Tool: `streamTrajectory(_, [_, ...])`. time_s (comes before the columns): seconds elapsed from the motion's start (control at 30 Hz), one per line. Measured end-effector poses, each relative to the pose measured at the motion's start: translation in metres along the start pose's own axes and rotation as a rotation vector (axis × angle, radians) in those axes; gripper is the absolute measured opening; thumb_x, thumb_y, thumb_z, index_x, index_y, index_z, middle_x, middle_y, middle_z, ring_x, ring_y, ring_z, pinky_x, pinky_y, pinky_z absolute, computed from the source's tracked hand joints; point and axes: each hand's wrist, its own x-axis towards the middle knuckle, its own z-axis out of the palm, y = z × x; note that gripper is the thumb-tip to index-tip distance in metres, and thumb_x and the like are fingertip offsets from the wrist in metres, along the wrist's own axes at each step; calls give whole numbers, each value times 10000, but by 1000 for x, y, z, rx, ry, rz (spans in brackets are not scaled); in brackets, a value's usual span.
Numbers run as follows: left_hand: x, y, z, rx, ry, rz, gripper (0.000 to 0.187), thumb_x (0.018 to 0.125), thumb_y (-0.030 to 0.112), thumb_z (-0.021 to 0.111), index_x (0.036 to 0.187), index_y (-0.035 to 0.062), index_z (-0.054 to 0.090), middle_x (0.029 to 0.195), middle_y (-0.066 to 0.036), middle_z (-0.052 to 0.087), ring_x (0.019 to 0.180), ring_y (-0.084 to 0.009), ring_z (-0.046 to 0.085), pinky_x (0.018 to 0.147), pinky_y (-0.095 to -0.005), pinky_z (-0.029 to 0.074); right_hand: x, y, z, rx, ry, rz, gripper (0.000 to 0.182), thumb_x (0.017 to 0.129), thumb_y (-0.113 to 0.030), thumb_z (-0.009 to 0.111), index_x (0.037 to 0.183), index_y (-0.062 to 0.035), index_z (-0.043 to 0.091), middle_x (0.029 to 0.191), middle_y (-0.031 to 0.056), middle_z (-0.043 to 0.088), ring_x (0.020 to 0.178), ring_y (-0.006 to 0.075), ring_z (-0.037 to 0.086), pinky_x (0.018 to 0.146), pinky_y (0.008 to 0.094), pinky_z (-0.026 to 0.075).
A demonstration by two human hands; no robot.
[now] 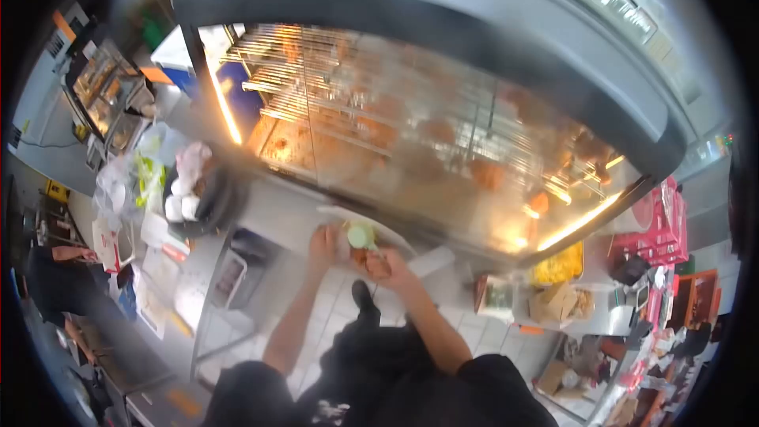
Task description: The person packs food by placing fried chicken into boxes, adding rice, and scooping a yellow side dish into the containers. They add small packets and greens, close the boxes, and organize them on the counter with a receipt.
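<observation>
Both of my hands are in front of me, just below the lit glass display cabinet (427,126). My left hand (322,245) is closed at the left side of a small bag or pack of food, blurred and partly hidden. My right hand (381,265) is closed at its right side, fingers bent. Between them shows a round pale green item (360,235) with reddish-brown food beneath it. A white curved tray or plate (387,235) lies just behind my hands. What exactly each hand grips is too blurred to make out.
At the left, a counter holds a black round tray (207,204) with white cups, and plastic bags (118,186). A person in dark clothes (59,285) stands far left. At the right are a yellow food tray (560,265), cardboard boxes (553,304) and pink crates (664,229).
</observation>
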Motion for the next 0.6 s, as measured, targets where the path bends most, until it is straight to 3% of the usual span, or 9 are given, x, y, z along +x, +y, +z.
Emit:
streamTrajectory(0.07, [-8, -3, -1, 83, -19, 26, 306, 982, 189, 418, 988, 18, 672, 980, -218, 648, 931, -404, 596, 821, -494, 458, -12, 13, -6, 159, -74, 134, 252, 986, -242, 412, 774, -110, 451, 515, -70, 284, 358, 42, 216, 292, 216, 165])
streamTrajectory(0.17, [1, -2, -2, 127, -19, -6, 299, 970, 185, 437, 1032, 1, 664, 992, -213, 647, 949, -395, 593, 847, -474, 449, -40, 21, 25, -83, -203, 173, 256, 1012, -262, 405, 804, -118, 450, 540, -73, 253, 396, 18, 207, 317, 194, 163])
streamTrajectory(0.27, [-2, -7, 9, -90, 42, -134, 304, 962, 195, 461, 1054, -23, 652, 992, -204, 651, 944, -380, 597, 849, -451, 448, -84, 28, 58, -544, 48, -56, 294, 1030, -359, 425, 861, -123, 472, 584, -65, 308, 451, 24, 277, 366, 188, 192])
streamTrajectory(0.3, [-6, -10, 13, -259, 92, -209, 310, 959, 203, 471, 1056, -33, 646, 990, -199, 655, 934, -373, 603, 842, -440, 452, -105, 28, 60, -571, 64, -94, 288, 1029, -361, 432, 876, -121, 481, 596, -61, 327, 455, 25, 279, 367, 192, 192])
streamTrajectory(0.43, [-9, 1, 7, -297, 129, -282, 298, 936, 208, 540, 1085, -31, 638, 1001, -187, 668, 915, -355, 624, 842, -414, 471, -210, 20, 18, -367, 129, -398, 254, 1024, -350, 462, 974, -107, 519, 636, -38, 391, 466, 39, 309, 372, 198, 205])
streamTrajectory(0.47, [-6, -6, 8, -314, 104, -246, 298, 928, 217, 567, 1090, -23, 636, 1004, -184, 664, 951, -358, 615, 869, -420, 464, -247, 15, 7, -292, 36, -502, 243, 1021, -334, 473, 971, -100, 517, 652, -32, 409, 466, 42, 323, 375, 199, 223])
streamTrajectory(0.5, [-5, -16, 8, -324, 81, -228, 301, 919, 226, 595, 1096, -15, 635, 1007, -180, 661, 988, -362, 606, 896, -427, 456, -281, 12, -3, -321, 255, -672, 238, 1015, -334, 484, 938, -110, 516, 635, -42, 403, 453, 42, 318, 377, 201, 228])
streamTrajectory(0.53, [-2, 15, -13, 171, 56, 42, 303, 897, 239, 641, 1094, 9, 643, 1027, -170, 655, 1076, -367, 572, 953, -439, 428, -316, 11, -14, -368, 503, -814, 237, 1008, -333, 495, 905, -120, 515, 619, -51, 398, 440, 42, 314, 380, 203, 232])
streamTrajectory(0.6, [6, 51, -37, 427, 86, 312, 323, 884, 241, 661, 1127, 30, 639, 1053, -159, 648, 1128, -365, 539, 979, -455, 403, -379, -11, -43, -427, 715, -985, 235, 999, -376, 512, 959, -146, 530, 685, -60, 439, 454, 27, 325, 397, 191, 243])
